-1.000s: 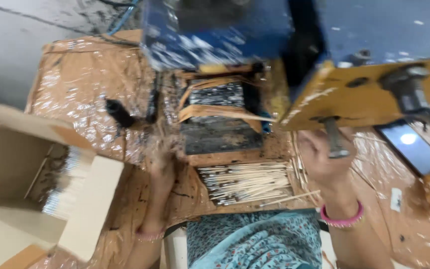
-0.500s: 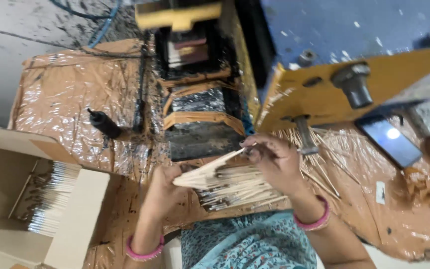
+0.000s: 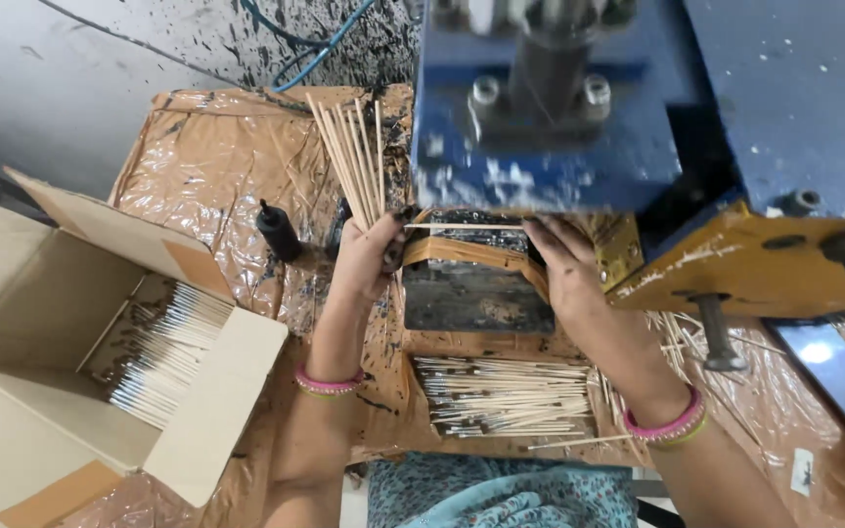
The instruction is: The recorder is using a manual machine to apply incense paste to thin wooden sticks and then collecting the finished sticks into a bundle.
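My left hand [image 3: 369,256] grips a fanned bundle of thin bare wooden sticks [image 3: 349,156] that points up and away. One stick [image 3: 462,227] lies level between both hands, just under the blue machine head [image 3: 550,108]. My right hand [image 3: 564,269] pinches that stick's right end at the machine's dark, stained feed tray [image 3: 476,298]. A pile of coated sticks [image 3: 506,396] rests on the table near my body. Both wrists wear pink bangles.
An open cardboard box [image 3: 61,293] at the left holds rows of coated sticks. A small black bottle [image 3: 278,231] stands on the brown plastic table cover [image 3: 207,166]. A phone [image 3: 828,357] lies at the right, below a yellow machine plate [image 3: 735,269] with a lever handle.
The view has moved closer and upward. My left hand has lifted the stick bundle from above the pile up to the machine. My right hand has moved to the tray with a single stick.
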